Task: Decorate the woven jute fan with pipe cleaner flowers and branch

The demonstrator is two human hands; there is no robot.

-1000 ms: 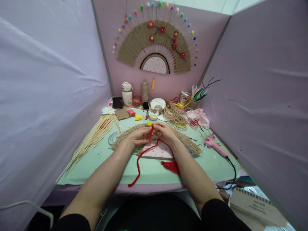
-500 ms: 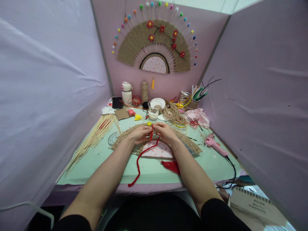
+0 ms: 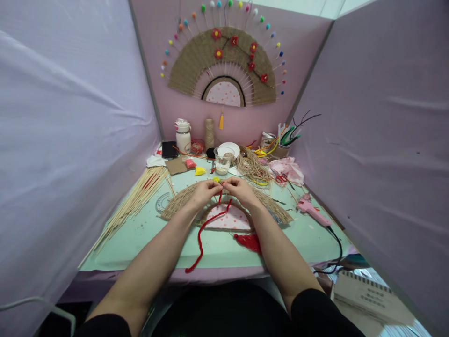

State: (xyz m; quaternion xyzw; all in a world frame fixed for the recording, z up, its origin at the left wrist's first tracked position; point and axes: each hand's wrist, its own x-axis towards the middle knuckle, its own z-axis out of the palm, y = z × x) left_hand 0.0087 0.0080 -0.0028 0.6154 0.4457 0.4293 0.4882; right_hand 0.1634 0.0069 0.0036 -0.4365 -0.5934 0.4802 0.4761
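Both hands meet above a twine-covered fan [image 3: 182, 199] that lies on the table. A red pipe cleaner [image 3: 220, 196] hangs from the fingertips of my left hand [image 3: 207, 191], which is pinched closed. Close against it, my right hand [image 3: 237, 189] also pinches the pipe cleaner near its upper end. Just beyond the fingertips is a small yellow piece [image 3: 216, 179]. Another length of red pipe cleaner [image 3: 200, 238] curves over the fan's white dotted half-circle [image 3: 231, 219] toward the front edge. Beneath my right forearm lies a red tassel [image 3: 247, 241].
Thin wooden sticks [image 3: 129, 201] spread along the left. A pink glue gun [image 3: 314, 213] with a black cord is at right, near red-handled scissors [image 3: 281, 179]. Behind stand a plastic cup [image 3: 222, 164], loose twine [image 3: 254, 168] and a white bottle [image 3: 183, 136]. A finished fan [image 3: 196, 61] hangs on the back wall.
My fingertips have drawn closer together and slightly up around the red pipe cleaner, and less of it hangs between them. The view has shifted a little; the things on the table lie as before.
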